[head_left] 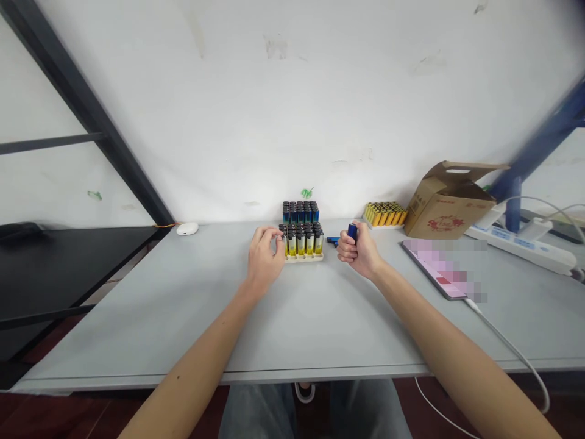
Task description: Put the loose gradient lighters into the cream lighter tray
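Note:
My right hand (359,250) is wrapped around a blue lighter (352,231), which stands upright in the fist with its top showing. My left hand (265,253) is at the left end of a pale tray (304,258), its fingers curved and thumb apart, close against the nearest lighters. Rows of clear-and-yellow lighters (300,242) with black tops stand in that tray. Directly behind them is a block of blue-green lighters (300,214). Loose blue lighters (333,240) lie on the table just left of my right hand, partly hidden by it.
A tray of yellow lighters (386,214) stands at the back right beside an open cardboard box (450,210). A tablet (434,271) with a charging cable lies right of my forearm, near a power strip (525,247). A white earbud case (187,228) sits at back left.

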